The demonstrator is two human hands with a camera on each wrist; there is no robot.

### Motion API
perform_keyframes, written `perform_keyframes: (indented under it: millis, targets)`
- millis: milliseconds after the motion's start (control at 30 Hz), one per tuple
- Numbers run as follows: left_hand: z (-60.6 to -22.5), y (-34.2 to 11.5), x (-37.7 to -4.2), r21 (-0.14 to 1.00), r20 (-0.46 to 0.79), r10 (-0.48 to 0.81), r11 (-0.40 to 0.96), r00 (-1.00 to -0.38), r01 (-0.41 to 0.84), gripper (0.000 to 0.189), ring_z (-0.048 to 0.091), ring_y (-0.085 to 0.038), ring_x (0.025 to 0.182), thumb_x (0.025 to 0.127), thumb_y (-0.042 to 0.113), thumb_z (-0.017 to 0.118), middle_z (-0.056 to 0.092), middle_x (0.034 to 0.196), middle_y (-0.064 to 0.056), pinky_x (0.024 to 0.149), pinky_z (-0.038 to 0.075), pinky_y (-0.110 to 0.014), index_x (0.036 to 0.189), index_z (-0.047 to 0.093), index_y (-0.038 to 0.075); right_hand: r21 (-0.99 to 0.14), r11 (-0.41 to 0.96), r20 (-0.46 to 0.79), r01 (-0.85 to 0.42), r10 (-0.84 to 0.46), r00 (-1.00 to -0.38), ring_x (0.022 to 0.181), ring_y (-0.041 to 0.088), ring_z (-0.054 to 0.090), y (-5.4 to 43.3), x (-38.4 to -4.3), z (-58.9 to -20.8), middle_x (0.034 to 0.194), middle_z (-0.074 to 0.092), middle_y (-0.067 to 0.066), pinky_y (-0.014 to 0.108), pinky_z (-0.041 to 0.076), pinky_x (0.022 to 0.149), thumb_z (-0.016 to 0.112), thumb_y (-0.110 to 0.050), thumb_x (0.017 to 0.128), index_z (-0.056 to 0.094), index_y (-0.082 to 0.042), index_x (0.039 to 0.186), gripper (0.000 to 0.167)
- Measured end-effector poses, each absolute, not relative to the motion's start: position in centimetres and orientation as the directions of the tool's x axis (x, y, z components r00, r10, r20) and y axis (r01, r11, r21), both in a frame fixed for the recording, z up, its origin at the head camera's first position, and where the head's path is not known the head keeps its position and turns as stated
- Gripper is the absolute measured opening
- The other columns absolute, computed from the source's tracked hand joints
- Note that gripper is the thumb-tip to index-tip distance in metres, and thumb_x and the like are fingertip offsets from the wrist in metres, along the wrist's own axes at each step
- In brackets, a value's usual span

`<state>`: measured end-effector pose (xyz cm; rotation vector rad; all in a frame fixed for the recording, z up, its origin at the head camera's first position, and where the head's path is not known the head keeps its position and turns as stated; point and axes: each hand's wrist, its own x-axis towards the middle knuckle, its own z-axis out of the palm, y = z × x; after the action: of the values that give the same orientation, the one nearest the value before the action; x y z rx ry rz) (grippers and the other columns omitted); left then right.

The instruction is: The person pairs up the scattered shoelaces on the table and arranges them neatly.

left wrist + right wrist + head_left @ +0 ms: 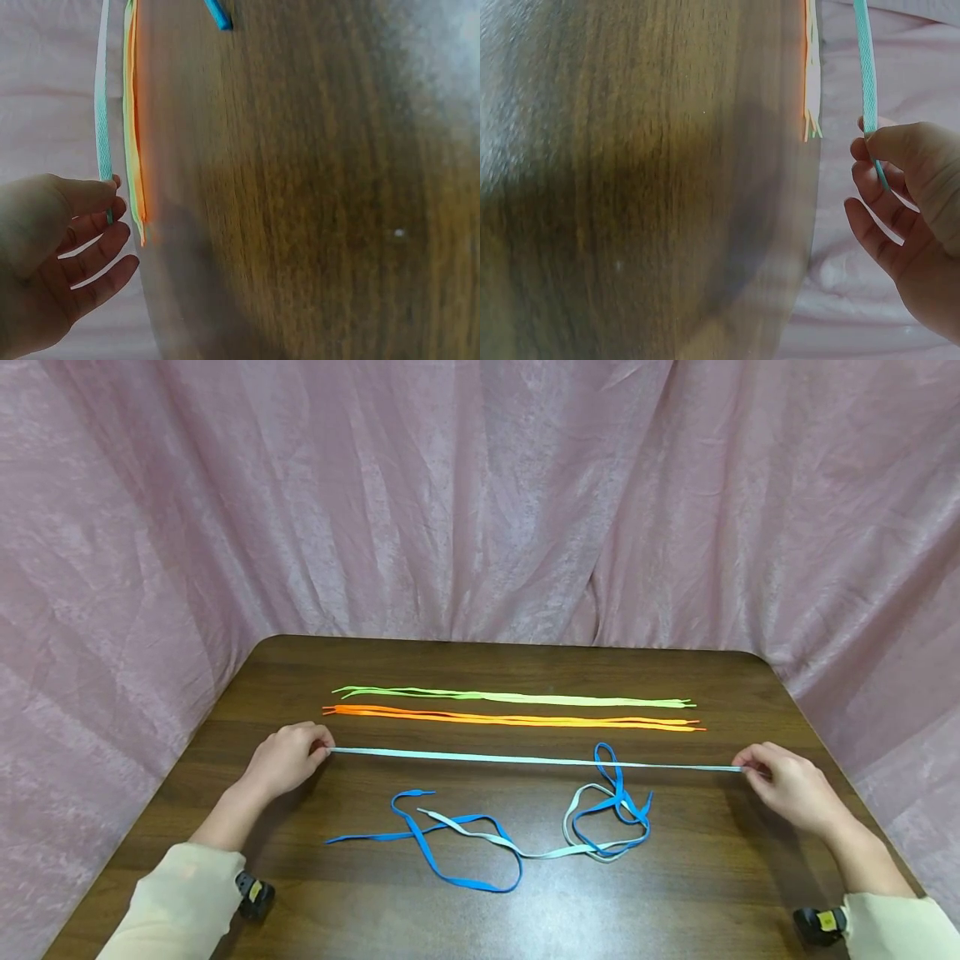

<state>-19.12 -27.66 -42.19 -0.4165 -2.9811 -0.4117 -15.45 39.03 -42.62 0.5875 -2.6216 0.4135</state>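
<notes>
Left hand: my left hand has one end of the mint lace pinched between thumb and fingertip, other fingers loose.
Right hand: same deal, right hand pinches the opposite end; hands are well apart.
Mint lace: strung nearly straight between them, off the table, nearer me than the orange pair. Guessing it's gripped at the tips so the whole length pulls flat. In the head view it crosses a blue loop; can't tell if they touch.
Neat rows: green laces at the back, orange laces just in front, tips roughly lined up, probably so each pair reads as a set.
Messy bit: blue laces and a loose pale lace lie tangled nearest me.
Count: two green, two orange, one held mint, one loose pale, and I make it two blue, though the right-hand knot hides some of it.
</notes>
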Motion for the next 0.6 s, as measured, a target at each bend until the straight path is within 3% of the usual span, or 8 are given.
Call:
perform_keyframes:
  millis: [267, 600]
  targets:
    - [-42.5, -28.1, -20.2, 0.256, 0.136, 0.229, 0.932, -0.964, 0.258, 0.005, 0.053, -0.021, 0.064, 0.081, 0.009, 0.065, 0.059, 0.078, -0.001, 0.055, 0.043, -0.041, 0.079, 0.063, 0.014, -0.184, 0.859, 0.449, -0.477, -0.358, -0.818, 0.063, -0.003, 0.041, 38.8, -16.7, -42.9, 0.07, 0.049, -0.012, 0.016, 0.033, 0.053, 0.068, 0.007, 0.067, 0.058, -0.018, 0.079, 0.029]
    - [-42.5, -28.2, -22.1, 0.263, 0.109, 0.198, 0.939, -0.974, 0.221, 0.004, 0.05, -0.018, 0.059, 0.082, 0.014, 0.065, 0.056, 0.07, 0.001, 0.049, 0.038, -0.033, 0.08, 0.063, 0.013, -0.2, 0.864, 0.403, -0.462, -0.358, -0.842, 0.063, 0.0, 0.046, 38.5, -19.1, -43.0, 0.069, 0.054, -0.008, 0.026, 0.04, 0.051, 0.066, 0.006, 0.07, 0.057, -0.014, 0.078, 0.023]
